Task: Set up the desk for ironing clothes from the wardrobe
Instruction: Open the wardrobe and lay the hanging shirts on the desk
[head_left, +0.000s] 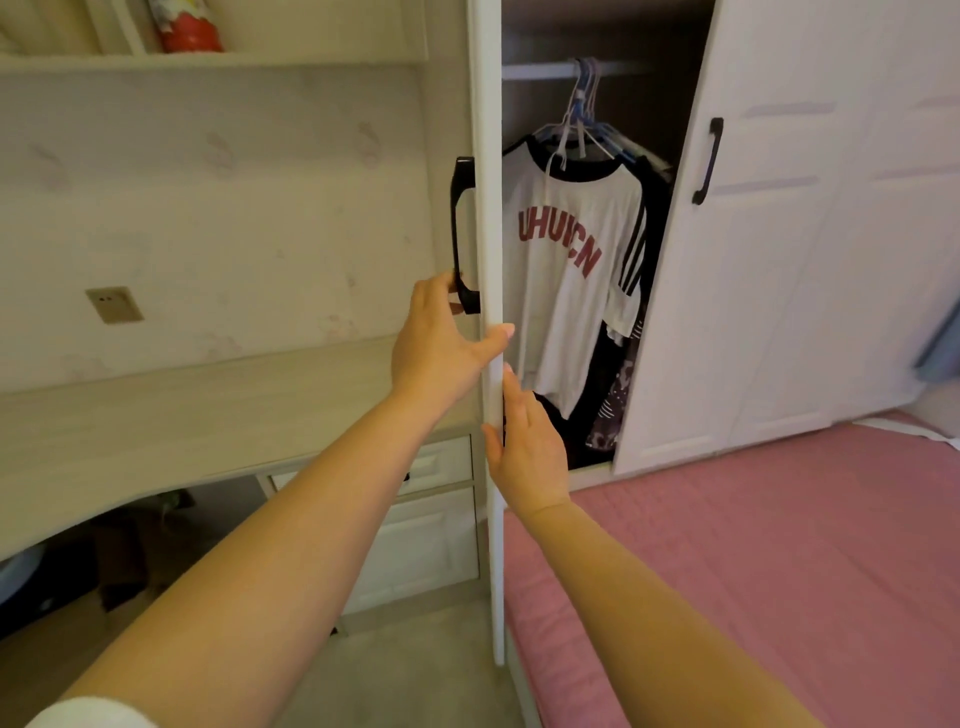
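My left hand (441, 332) is at the door's (491, 234) edge in the middle of the frame: thumb stretched across the front edge, the other fingers (439, 291) curled round the bottom of the black handle (464, 236), so it is clamped on door and handle together. My right hand (527, 441) sits just below it, flat and spread, palm against the inner face of the same edge, gripping nothing, just pressing.

Past the door, centre-right, the wardrobe (670, 104) stands open. A white shirt (571, 270) with red lettering hangs from the rail (540, 70) on pale hangers (576, 130), darker clothes bunched behind it. The second door (769, 260) is swung out on the right, the pink bed (753, 545) filling the lower right.

The desk (182, 415) runs along the left of the frame, pale wood, drawers (436, 467) under its right end.

My read: the door is stiff and light, and it should swing from the handle alone. The shirt looks soft and floppy, nothing fragile, so I'd take it by the hanger hook up at the rail and not by the cloth, which would sag and crease. It should weigh next to nothing on the way across to the desk.
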